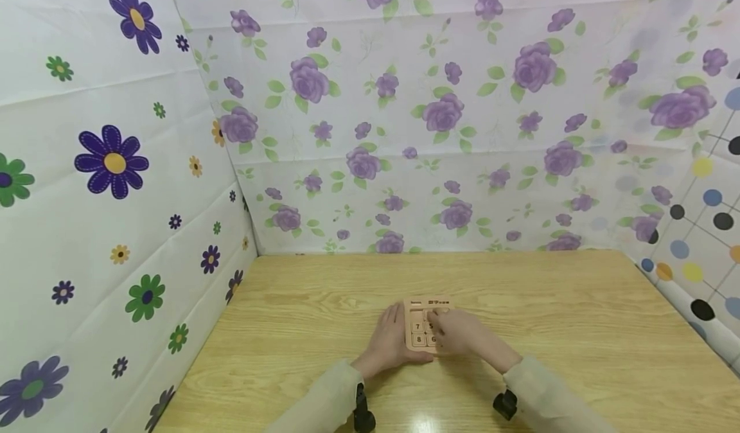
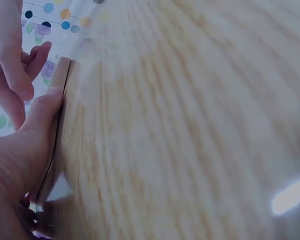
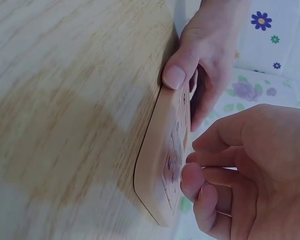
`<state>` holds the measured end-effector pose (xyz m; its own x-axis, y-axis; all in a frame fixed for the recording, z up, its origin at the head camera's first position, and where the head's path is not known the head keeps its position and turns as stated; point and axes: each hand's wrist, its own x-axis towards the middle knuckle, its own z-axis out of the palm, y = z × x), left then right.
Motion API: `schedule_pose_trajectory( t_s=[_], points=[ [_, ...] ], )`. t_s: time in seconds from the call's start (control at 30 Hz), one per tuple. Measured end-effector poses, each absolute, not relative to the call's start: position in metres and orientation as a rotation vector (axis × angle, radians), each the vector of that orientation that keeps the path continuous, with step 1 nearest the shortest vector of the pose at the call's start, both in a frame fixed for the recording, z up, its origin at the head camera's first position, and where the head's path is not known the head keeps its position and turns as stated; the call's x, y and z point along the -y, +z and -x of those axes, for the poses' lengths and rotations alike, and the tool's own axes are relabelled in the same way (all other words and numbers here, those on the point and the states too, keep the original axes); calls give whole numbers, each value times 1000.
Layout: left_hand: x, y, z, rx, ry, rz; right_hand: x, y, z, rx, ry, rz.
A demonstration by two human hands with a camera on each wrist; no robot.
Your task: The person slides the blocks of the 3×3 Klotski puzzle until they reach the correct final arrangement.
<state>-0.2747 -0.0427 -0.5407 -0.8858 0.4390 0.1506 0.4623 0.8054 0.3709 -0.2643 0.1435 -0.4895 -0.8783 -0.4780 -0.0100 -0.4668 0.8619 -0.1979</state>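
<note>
A pale, peach-coloured number sliding puzzle (image 1: 421, 303) lies flat on the table, its tiles marked 7, 5, 8 and 6 showing in the head view. My left hand (image 1: 390, 340) grips the puzzle's left side, the thumb along its near edge. Over the puzzle's right part is my right hand (image 1: 465, 333), hiding the tiles there. In the right wrist view, the right hand's fingers (image 3: 192, 182) are loosely bent at the tile face (image 3: 171, 162) and hold nothing. Whether a fingertip presses a tile, I cannot tell. The puzzle's side (image 2: 52, 167) shows edge-on in the left wrist view.
The wood-grain table (image 1: 312, 304) spreads around the puzzle. Behind it hangs a cloth (image 1: 405, 182) with purple roses. A flower-print cloth (image 1: 87, 227) stands on the left, and a dotted one (image 1: 705, 240) on the right.
</note>
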Motion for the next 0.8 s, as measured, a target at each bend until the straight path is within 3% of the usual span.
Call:
schedule_pose_trajectory(
  t_s=[0.8],
  points=[
    [42, -541, 275, 2962, -507, 712, -132, -491, 265, -2939, -260, 811]
  ],
)
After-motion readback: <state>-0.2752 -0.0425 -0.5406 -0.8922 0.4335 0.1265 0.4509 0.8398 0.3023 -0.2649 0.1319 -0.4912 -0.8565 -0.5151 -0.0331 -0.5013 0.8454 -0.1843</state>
